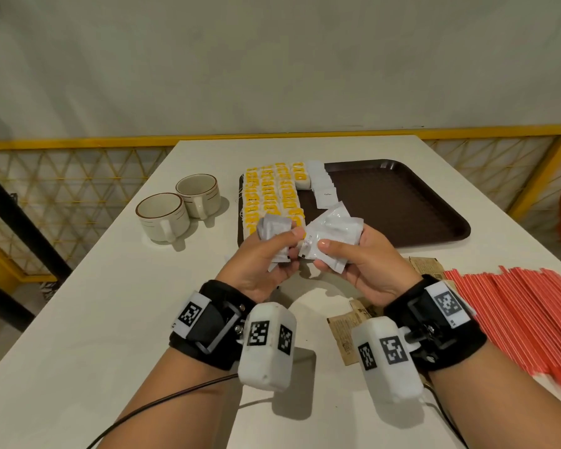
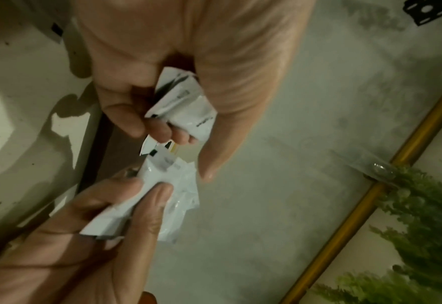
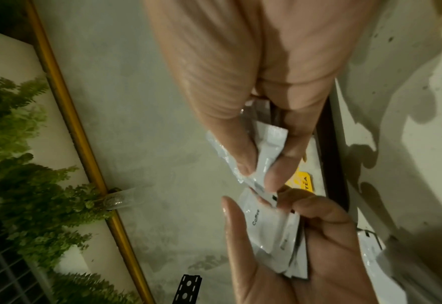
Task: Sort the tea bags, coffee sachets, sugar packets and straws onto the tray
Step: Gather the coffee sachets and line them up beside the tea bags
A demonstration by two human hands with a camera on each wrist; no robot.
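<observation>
Both hands held white coffee sachets above the tabletop, short of the tray (image 1: pixel 402 202): left hand (image 1: pixel 259 264) gripped a stack (image 1: pixel 274 230), right hand (image 1: pixel 366 264) a loose bunch (image 1: pixel 332 231). Slick, fanned sachets could slip out during the handover and scatter.

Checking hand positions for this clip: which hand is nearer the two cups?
Left. The left hand is beside the cups, holding white sachets; the right hand is farther, across from them.

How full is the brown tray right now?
Partly filled: tea bags and a row of coffee sachets cover the left part of the tray; the rest is bare.
</observation>
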